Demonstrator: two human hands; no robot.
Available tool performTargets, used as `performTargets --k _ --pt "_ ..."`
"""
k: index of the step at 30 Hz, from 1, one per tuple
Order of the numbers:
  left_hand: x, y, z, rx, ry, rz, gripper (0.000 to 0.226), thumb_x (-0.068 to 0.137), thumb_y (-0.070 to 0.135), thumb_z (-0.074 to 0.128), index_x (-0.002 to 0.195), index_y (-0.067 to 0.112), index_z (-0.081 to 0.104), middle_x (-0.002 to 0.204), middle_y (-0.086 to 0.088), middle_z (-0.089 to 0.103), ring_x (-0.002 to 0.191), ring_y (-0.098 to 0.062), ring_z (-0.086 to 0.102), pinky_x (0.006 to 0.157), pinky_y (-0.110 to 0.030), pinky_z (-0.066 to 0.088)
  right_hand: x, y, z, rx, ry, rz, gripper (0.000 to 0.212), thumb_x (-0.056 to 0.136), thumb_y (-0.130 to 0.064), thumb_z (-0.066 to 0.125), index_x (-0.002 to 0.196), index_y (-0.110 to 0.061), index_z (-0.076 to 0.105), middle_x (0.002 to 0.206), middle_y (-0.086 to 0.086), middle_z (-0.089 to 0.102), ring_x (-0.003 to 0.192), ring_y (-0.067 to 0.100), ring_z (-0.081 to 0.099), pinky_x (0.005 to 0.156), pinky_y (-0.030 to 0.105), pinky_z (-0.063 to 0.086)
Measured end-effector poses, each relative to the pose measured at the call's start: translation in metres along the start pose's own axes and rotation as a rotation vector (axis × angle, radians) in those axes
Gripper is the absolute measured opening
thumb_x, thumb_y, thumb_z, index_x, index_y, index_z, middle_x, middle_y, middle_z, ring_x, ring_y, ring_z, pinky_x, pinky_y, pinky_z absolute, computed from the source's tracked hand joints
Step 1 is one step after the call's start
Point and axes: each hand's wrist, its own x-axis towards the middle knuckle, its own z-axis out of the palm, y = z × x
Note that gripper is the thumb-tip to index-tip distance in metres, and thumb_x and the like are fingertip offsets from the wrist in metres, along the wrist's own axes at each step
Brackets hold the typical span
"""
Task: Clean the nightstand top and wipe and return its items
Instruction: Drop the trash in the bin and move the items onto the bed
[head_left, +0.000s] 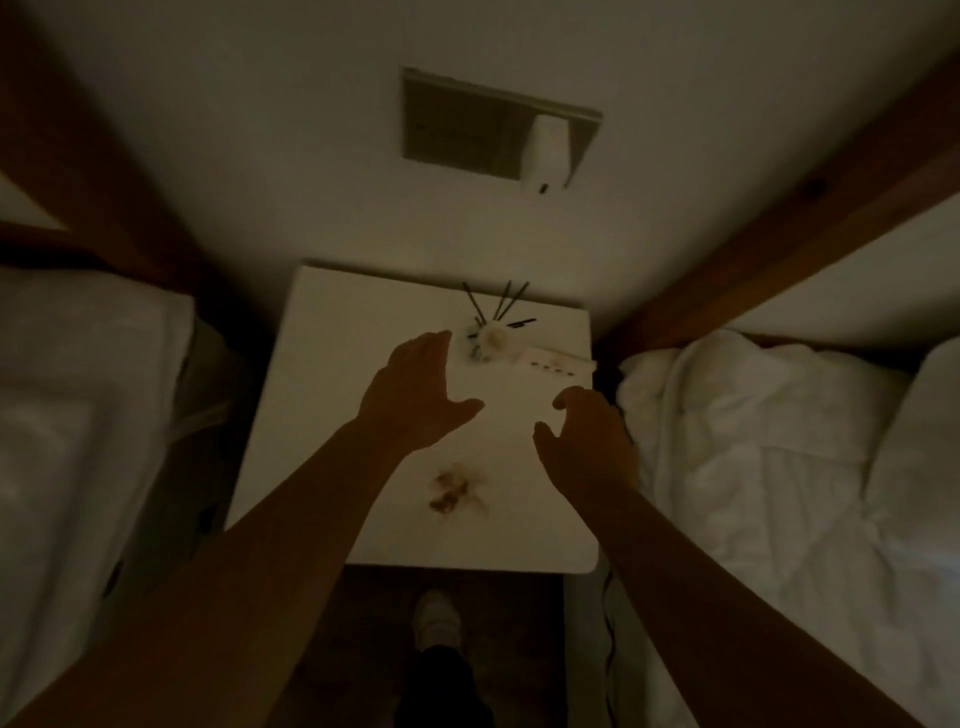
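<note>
Reaching over the white square nightstand table (322, 395), I hold both hands spread and empty above its top. My left hand (415, 397), fingers splayed wide, hovers just short of the small pale reed diffuser with thin dark sticks (491, 332), which stands near the far edge, right of centre; the sticks fan up and away toward the wall. My right hand (584, 441), fingers curled loosely around nothing, hangs near the right edge, just on my side of the flat white card-like item with a row of dark marks (558, 364), which lies by the far right corner with its long axis along that edge. Each hand is nearer its own item, so lifting both off looks like the next step. A brown smeared stain (454, 491) sits toward the near edge, between my forearms. White bedding (753, 441) crowds the right edge; the table's left half is bare and open for moving.
</note>
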Motion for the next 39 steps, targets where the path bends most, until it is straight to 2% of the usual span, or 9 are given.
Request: performTargets --k 4,8,10,14,23,28,34,37,39 --pt "0.049 0.005 0.032 -0.179 0.001 -0.092 0.107 0.074 0.051 0.075 0.153 0.016 0.011 0.159 -0.007 0.019 0.145 -0.027 0.017 0.114 -0.043 0.023 0.046 0.02 0.009 -0.043 0.031 -0.035 0.052 0.084 -0.036 0.063 0.13 -0.024 0.04 0.139 0.0 0.039 0.128 0.024 0.037 0.089 0.045 0.049" --pt "0.083 0.002 0.051 -0.349 0.096 -0.106 0.094 0.071 0.033 0.083 0.147 0.012 0.031 0.149 -0.012 0.036 0.136 -0.03 0.034 0.111 -0.041 0.029 0.086 0.029 0.025 -0.131 -0.048 -0.15 0.059 0.09 -0.03 0.058 0.142 -0.024 0.031 0.154 0.0 0.024 0.139 0.023 0.021 0.097 0.046 0.043" --pt "0.094 0.002 0.056 -0.385 0.118 -0.069 0.078 0.068 0.03 0.086 0.133 0.011 0.048 0.134 -0.013 0.053 0.124 -0.029 0.049 0.105 -0.043 0.039 0.099 0.029 0.032 -0.163 -0.067 -0.202 0.054 0.092 -0.028 0.056 0.141 -0.023 0.034 0.15 0.001 0.032 0.136 0.023 0.026 0.093 0.045 0.045" --pt "0.106 0.001 0.064 -0.381 0.157 -0.01 0.046 0.068 0.028 0.086 0.106 0.015 0.065 0.104 -0.006 0.069 0.098 -0.02 0.064 0.08 -0.026 0.048 0.116 0.026 0.038 -0.244 -0.069 -0.268 0.034 0.096 -0.029 0.049 0.129 -0.025 0.045 0.121 0.0 0.056 0.109 0.024 0.052 0.074 0.041 0.05" --pt "0.1 -0.003 0.074 -0.37 0.264 -0.018 0.046 0.075 0.021 0.08 0.118 0.016 0.064 0.118 -0.008 0.064 0.106 -0.024 0.061 0.088 -0.034 0.049 0.126 0.022 0.041 -0.276 -0.089 -0.352 0.027 0.098 -0.029 0.043 0.124 -0.025 0.05 0.111 0.002 0.062 0.097 0.025 0.058 0.068 0.036 0.042" --pt "0.076 -0.027 0.058 -0.485 0.315 -0.095 0.039 0.078 0.011 0.076 0.114 0.017 0.064 0.107 -0.003 0.069 0.098 -0.019 0.064 0.083 -0.033 0.054 0.114 0.004 0.045 -0.292 -0.1 -0.377 0.025 0.098 -0.029 0.043 0.122 -0.028 0.05 0.111 0.001 0.063 0.098 0.024 0.058 0.069 0.034 0.039" --pt "0.018 -0.079 0.01 -0.808 0.368 -0.257 0.035 0.081 0.004 0.073 0.114 0.013 0.063 0.104 -0.011 0.068 0.099 -0.028 0.065 0.087 -0.043 0.054 0.082 -0.064 0.055 -0.302 -0.065 -0.505 0.029 0.096 -0.033 0.043 0.125 -0.033 0.049 0.115 -0.001 0.063 0.1 0.026 0.059 0.073 0.038 0.046" --pt "-0.032 -0.121 -0.026 -0.873 0.427 -0.323 0.017 0.089 0.005 0.064 0.1 0.019 0.062 0.091 -0.004 0.065 0.087 -0.024 0.063 0.08 -0.03 0.052 0.052 -0.122 0.064 -0.284 -0.075 -0.642 0.029 0.096 -0.033 0.046 0.124 -0.031 0.05 0.114 -0.001 0.063 0.1 0.027 0.059 0.07 0.039 0.046" --pt "-0.078 -0.152 -0.051 -0.829 0.523 -0.39 0.02 0.089 0.007 0.063 0.089 0.027 0.06 0.082 0.004 0.061 0.076 -0.013 0.06 0.072 -0.02 0.049 0.024 -0.167 0.073 -0.255 -0.095 -0.76 0.028 0.096 -0.032 0.047 0.123 -0.029 0.053 0.112 0.0 0.064 0.099 0.028 0.059 0.067 0.037 0.043"
